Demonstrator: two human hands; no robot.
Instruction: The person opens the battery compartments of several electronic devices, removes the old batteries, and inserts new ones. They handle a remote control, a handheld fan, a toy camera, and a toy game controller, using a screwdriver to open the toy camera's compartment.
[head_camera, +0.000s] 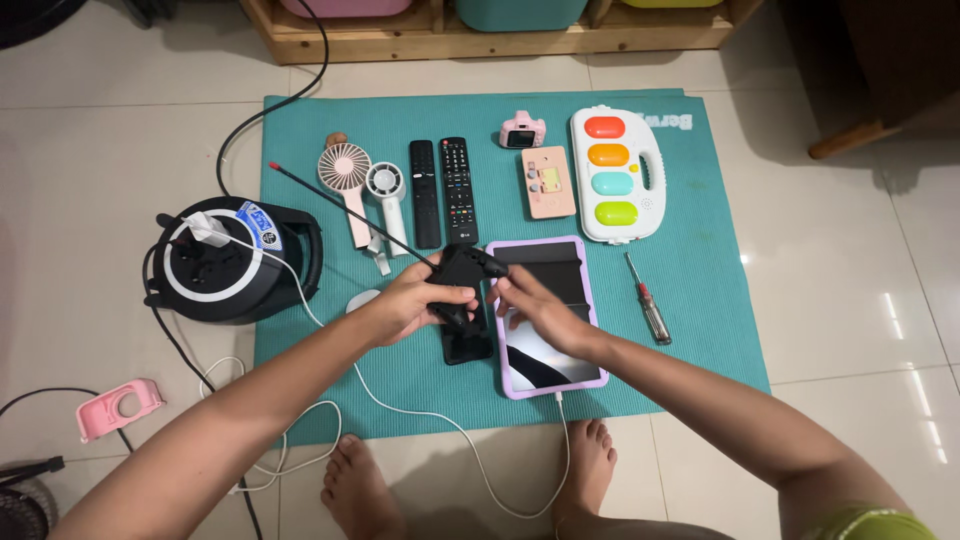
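remotes (443, 190) left of tablet (548, 318), screwdriver (648, 309) right

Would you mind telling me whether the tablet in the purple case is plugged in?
Plugged in: a white cable enters the bottom edge of the tablet, lying flat on the teal mat.

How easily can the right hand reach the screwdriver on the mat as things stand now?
Probably yes. The screwdriver lies bare on the teal mat, just right of the tablet, with nothing between it and the right hand. That hand touches the black device, so it would have to let go first.

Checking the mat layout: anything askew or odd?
Mostly tidy rows. The white cable straggles loose off the mat onto the floor, and a pink case lies apart on the tiles. Both hands hold a black device.
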